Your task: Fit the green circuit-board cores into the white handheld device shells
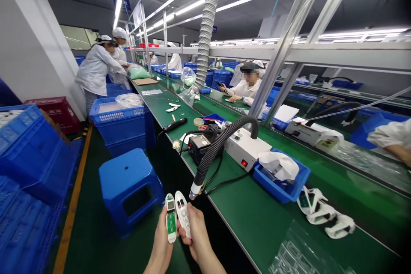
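Note:
Near the bottom middle, in front of the bench edge, my left hand (161,236) grips a white housing half with a green circuit board (171,219) and a small grey display in it. Close beside it, my right hand (199,227) holds a white front cover (183,214) with a dark window and round buttons, its outer face towards me. The two pieces stand nearly upright, side by side. Just above them hangs the nozzle of a black fume hose (205,167).
A blue stool (128,180) and stacked blue crates (118,120) stand left. On the green bench (244,209) are a white box (245,147), a soldering station (201,143), a blue bin (302,180), white plastic parts (324,212) and clear bags (298,254). Co-workers (96,68) work farther off.

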The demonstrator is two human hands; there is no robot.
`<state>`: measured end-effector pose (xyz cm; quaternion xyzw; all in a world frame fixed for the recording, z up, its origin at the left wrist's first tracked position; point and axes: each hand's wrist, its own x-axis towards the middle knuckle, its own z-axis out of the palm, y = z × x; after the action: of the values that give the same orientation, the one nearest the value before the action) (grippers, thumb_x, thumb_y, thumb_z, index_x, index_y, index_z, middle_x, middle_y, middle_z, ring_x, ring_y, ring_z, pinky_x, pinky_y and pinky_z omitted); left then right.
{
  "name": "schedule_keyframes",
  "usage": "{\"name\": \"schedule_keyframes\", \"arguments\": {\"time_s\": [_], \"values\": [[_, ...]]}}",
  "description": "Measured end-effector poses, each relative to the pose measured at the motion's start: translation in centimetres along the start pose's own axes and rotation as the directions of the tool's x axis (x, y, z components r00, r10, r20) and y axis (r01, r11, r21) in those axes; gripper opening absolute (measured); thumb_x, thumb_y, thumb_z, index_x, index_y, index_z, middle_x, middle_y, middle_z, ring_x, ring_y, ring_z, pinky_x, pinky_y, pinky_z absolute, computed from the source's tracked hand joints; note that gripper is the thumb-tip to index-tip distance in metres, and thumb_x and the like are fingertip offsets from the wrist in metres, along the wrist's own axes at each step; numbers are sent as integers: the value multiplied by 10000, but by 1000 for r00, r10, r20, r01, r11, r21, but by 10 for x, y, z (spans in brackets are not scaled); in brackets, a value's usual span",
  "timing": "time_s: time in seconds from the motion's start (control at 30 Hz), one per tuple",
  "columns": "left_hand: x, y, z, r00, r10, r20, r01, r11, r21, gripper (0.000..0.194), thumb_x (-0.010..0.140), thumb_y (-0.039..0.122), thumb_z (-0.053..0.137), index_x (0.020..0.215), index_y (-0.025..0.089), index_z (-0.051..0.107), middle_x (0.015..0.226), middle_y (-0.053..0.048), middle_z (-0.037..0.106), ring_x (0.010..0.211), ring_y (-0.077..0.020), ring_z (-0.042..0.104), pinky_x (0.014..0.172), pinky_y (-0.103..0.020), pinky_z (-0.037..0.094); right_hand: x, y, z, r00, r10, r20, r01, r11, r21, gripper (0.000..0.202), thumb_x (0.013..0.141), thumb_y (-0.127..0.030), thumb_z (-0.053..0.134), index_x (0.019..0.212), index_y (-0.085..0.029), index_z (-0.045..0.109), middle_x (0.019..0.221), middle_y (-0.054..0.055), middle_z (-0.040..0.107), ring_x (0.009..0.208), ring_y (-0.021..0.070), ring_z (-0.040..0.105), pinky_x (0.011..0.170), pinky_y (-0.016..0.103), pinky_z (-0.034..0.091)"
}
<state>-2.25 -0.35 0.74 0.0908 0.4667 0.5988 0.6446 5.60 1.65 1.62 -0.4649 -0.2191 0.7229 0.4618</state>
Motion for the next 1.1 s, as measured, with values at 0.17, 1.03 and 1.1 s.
{"name": "schedule_keyframes", "arguments": {"time_s": [0.17,1.03,1.1], "values": [[-5,-4,-1,999,-7,-45,7,1000,-18,440,758,609,610,683,177,573,473,38,528,433,-121,508,445,-220,395,-6,0,2,1000,-15,16,15,1000,12,444,716,-604,599,699,-165,532,441,-14,556,288,50,384,265,135,127],[1,-17,26,999,24,31,-27,992,123,485,716,653,616,724,168,613,479,52,522,419,-114,486,459,-228,389,-5,-5,-24,991,-90,-97,84,995,-60,473,692,-635,590,676,-165,541,418,-15,537,272,51,357,268,143,113],[1,-8,22,999,49,15,-51,991,120,488,705,640,636,808,163,644,498,50,542,420,-119,497,470,-237,406,0,-2,-15,993,-89,-72,85,994,-66,470,707,-638,572,678,-169,539,423,-13,536,275,60,364,269,154,124]]}}
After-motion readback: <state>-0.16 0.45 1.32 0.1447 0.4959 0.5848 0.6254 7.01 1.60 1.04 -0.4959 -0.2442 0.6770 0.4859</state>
